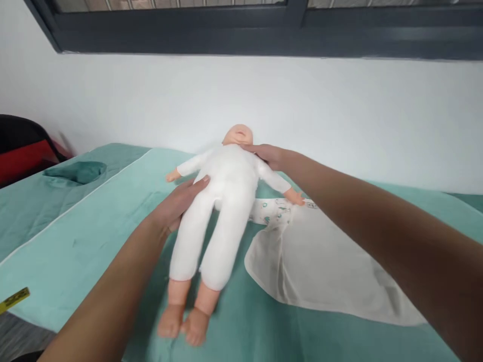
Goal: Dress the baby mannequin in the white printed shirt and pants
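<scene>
The left hand is cupped against the side of a doll at its hip, thumb lying over the front of the white suit. The other fingers are hidden, so how far the hand is closed cannot be told. From this hand, the doll's body spreads towards 2 o'clock and its bare feet point to 6 o'clock.

The right hand is at the doll's neck and shoulder, fingers reaching to the base of the neck; its grip is partly hidden, and whether it is closed cannot be told. From here the doll's head lies at about 10 o'clock and its torso at 8.

The doll is face up on a green cover, arms out at 9 and 4 o'clock. A white cloth with a patterned band spreads at 4 o'clock from its torso, the band close beside its hip. A pale wall stands at 12 o'clock, below a dark window frame. A black and red item sits at 10 o'clock.
</scene>
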Action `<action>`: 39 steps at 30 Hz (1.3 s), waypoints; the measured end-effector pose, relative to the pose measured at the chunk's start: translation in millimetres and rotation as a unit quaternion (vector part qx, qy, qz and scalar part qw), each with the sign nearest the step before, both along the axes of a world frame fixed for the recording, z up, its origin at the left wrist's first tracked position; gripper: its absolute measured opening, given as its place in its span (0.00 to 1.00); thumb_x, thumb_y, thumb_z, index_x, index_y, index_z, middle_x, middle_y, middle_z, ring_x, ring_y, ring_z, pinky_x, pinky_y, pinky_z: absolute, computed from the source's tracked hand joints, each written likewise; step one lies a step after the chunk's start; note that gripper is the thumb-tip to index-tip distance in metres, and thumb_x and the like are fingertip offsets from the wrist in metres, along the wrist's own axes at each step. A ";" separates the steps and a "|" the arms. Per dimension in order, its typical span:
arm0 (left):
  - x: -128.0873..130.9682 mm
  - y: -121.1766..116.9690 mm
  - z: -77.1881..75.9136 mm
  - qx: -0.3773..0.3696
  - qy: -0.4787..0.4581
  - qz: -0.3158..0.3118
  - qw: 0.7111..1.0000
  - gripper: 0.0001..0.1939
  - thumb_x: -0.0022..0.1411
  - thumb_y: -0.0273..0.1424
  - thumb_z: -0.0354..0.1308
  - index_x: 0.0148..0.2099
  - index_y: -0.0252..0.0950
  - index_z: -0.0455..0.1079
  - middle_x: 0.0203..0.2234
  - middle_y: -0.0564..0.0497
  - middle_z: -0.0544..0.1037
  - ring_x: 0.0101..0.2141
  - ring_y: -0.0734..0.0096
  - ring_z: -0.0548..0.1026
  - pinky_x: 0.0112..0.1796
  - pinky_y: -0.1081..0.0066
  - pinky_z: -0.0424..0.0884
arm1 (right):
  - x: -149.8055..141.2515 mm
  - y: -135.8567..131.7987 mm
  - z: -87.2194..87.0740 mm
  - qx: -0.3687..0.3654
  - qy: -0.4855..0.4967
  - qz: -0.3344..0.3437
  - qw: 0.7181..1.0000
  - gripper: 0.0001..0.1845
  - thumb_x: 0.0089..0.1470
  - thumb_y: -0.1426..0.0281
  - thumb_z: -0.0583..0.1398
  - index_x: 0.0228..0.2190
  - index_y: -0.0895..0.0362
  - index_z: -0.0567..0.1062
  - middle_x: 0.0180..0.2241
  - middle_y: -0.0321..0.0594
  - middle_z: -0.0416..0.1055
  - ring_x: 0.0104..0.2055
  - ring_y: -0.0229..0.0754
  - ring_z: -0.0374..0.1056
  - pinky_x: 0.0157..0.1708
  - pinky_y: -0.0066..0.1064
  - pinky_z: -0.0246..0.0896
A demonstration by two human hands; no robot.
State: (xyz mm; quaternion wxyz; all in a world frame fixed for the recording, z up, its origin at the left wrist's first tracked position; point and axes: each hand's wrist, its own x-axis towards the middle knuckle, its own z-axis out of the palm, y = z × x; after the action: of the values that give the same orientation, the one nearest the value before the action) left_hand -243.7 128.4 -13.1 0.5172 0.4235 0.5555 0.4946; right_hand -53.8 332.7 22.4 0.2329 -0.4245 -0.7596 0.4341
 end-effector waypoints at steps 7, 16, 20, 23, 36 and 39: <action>135.0 -26.4 9.1 0.003 -0.133 -0.080 0.988 0.31 0.57 0.44 0.63 0.60 0.39 0.65 0.54 0.43 0.75 0.46 0.56 0.78 0.45 0.62 0.76 | 129.0 -37.5 39.7 -0.049 -0.065 -0.039 0.996 0.32 0.52 0.46 0.61 0.47 0.59 0.76 0.48 0.50 0.76 0.46 0.52 0.74 0.47 0.41 0.70; 229.5 -31.1 -40.5 -0.048 -0.178 -0.172 0.968 0.29 0.55 0.44 0.65 0.56 0.41 0.66 0.54 0.44 0.73 0.48 0.60 0.76 0.46 0.64 0.73 | 230.8 -83.8 -10.0 0.041 -0.132 -0.094 0.986 0.32 0.59 0.49 0.55 0.57 0.56 0.68 0.58 0.50 0.68 0.55 0.51 0.68 0.50 0.38 0.65; 235.5 -20.4 -54.2 -0.053 -0.129 -0.143 0.980 0.24 0.61 0.50 0.56 0.53 0.41 0.68 0.47 0.46 0.77 0.41 0.65 0.76 0.40 0.66 0.73 | 246.5 -83.9 -25.0 0.093 -0.204 -0.131 0.966 0.38 0.59 0.47 0.52 0.62 0.56 0.59 0.52 0.51 0.73 0.49 0.52 0.71 0.46 0.39 0.64; 234.0 -10.2 -61.6 0.009 0.039 -0.081 0.996 0.22 0.65 0.50 0.47 0.43 0.38 0.72 0.39 0.47 0.78 0.40 0.62 0.75 0.41 0.63 0.71 | 241.3 -80.9 -18.7 0.218 -0.352 -0.128 0.901 0.36 0.60 0.47 0.51 0.60 0.58 0.61 0.42 0.52 0.77 0.44 0.56 0.72 0.45 0.43 0.61; 211.9 4.0 -100.3 0.263 0.463 0.004 0.847 0.17 0.60 0.19 0.46 0.45 0.33 0.73 0.44 0.41 0.76 0.48 0.57 0.70 0.52 0.58 0.67 | 107.3 -94.2 -46.9 0.348 -0.378 0.201 0.834 0.13 0.54 0.63 0.61 0.42 0.52 0.75 0.45 0.44 0.72 0.47 0.51 0.66 0.37 0.35 0.59; 208.8 1.9 -101.4 0.284 0.458 0.013 0.842 0.18 0.58 0.17 0.46 0.43 0.34 0.74 0.43 0.43 0.77 0.47 0.60 0.71 0.51 0.61 0.68 | 97.8 -94.8 -46.4 0.272 -0.378 0.214 0.859 0.10 0.55 0.65 0.59 0.40 0.51 0.75 0.40 0.42 0.75 0.40 0.49 0.69 0.34 0.35 0.58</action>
State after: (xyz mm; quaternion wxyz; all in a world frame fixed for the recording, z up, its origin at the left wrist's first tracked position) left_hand -34.9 130.3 -114.4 0.0545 0.7227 0.5697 0.3875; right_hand 44.0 237.9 -24.0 -0.0643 -0.3027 -0.9493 0.0562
